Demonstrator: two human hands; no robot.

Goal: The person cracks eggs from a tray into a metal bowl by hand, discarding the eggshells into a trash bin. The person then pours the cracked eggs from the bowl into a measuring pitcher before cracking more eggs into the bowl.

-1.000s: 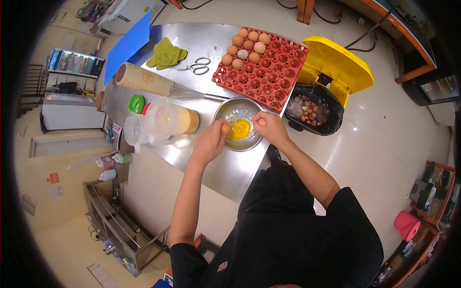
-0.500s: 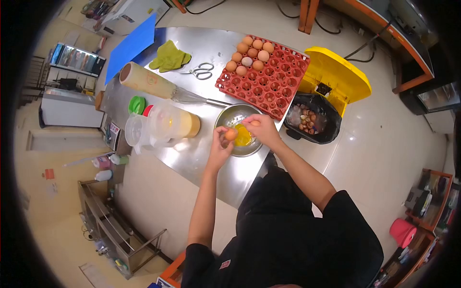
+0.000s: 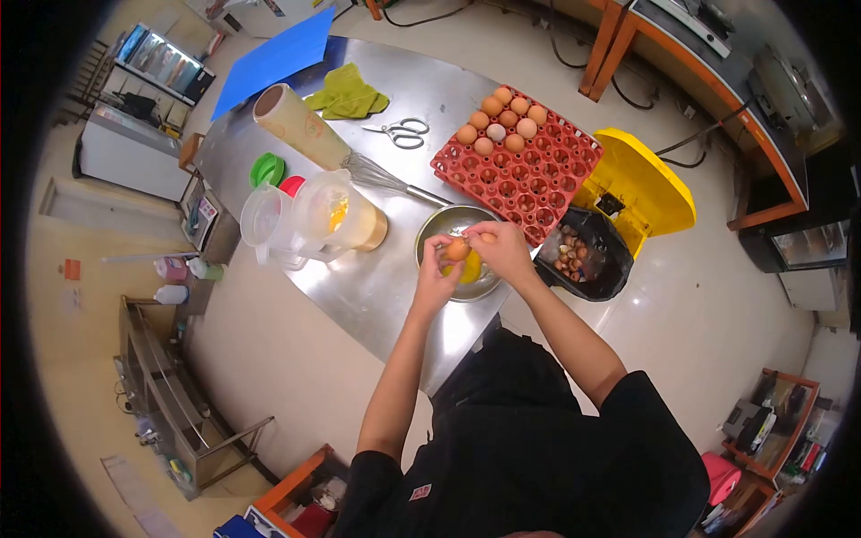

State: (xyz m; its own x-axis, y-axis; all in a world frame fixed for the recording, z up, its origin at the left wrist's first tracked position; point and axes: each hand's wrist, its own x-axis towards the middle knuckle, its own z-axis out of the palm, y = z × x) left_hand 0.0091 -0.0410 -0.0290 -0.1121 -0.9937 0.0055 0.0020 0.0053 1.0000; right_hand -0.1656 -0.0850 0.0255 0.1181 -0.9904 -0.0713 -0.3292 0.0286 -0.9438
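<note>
My left hand [image 3: 435,280] is closed around a brown egg [image 3: 457,249] above a steel mixing bowl [image 3: 430,235]. Close beside it, my right hand [image 3: 509,253] grips another brown egg or piece of shell [image 3: 488,238]; the fingers cover most of it, so whether it is whole cannot be seen. Yellow raw egg [image 3: 470,269] lies in the bowl beneath both hands. A whisk [image 3: 386,177] rests on the table with its handle towards the bowl. Behind the bowl, a red egg tray [image 3: 538,175] holds several brown eggs [image 3: 508,118] at its far end.
A yellow-lidded bin [image 3: 659,188] with shells in its black bag [image 3: 610,278] stands right of the table. Left of the bowl are a plastic jug [image 3: 323,215] and a wrap roll [image 3: 300,125]. Scissors [image 3: 404,133] and a green cloth [image 3: 350,92] lie farther back.
The view has shifted, so the table items sit further right and the bowl slightly lower. My hands have come closer together over the bowl, still holding the same things.
</note>
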